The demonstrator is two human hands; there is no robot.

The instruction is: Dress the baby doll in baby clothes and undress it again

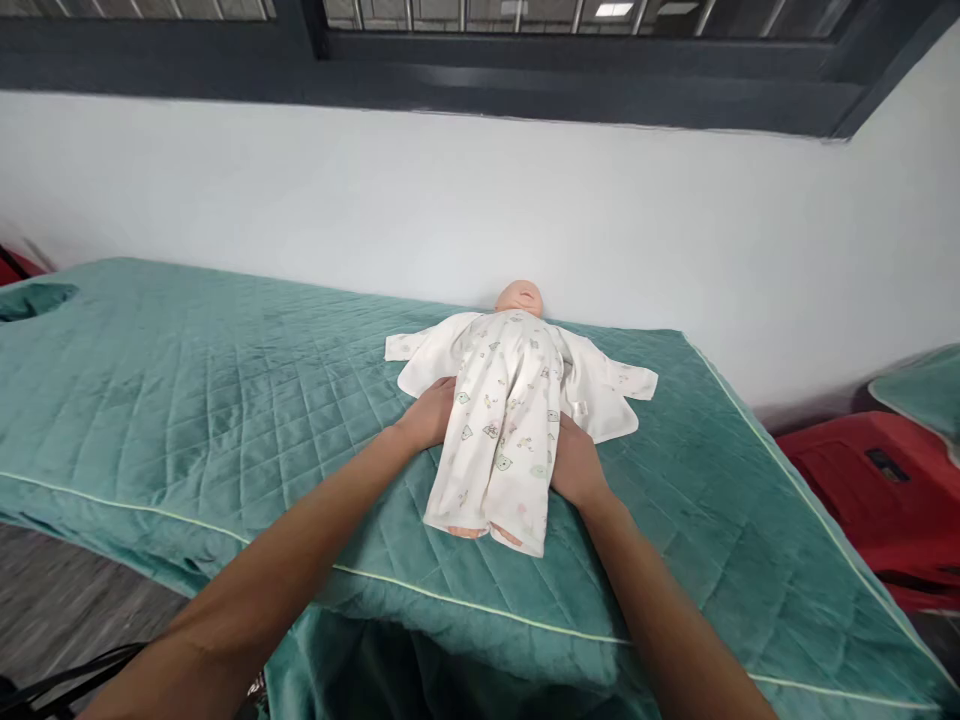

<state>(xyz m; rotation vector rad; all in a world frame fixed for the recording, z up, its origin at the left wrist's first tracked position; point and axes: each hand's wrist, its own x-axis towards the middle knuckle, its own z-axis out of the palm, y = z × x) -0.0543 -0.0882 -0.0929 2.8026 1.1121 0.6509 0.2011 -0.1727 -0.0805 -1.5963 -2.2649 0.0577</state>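
Note:
A baby doll (519, 298) lies on its back on a green quilted bed (225, 400), head toward the wall. It wears a white printed romper (502, 420) with sleeves spread out. My left hand (431, 412) presses against the doll's left flank, its fingers tucked under the cloth. My right hand (574, 462) rests on the other side at hip level, fingers also hidden beneath the garment. The doll's bare feet (480, 533) peek out from the hem near me.
A white wall (675, 250) runs behind the bed under a dark window frame. A red object (862, 470) stands on the floor at the right. The bed's face hole (34, 298) shows at far left. Grey floor lies at lower left.

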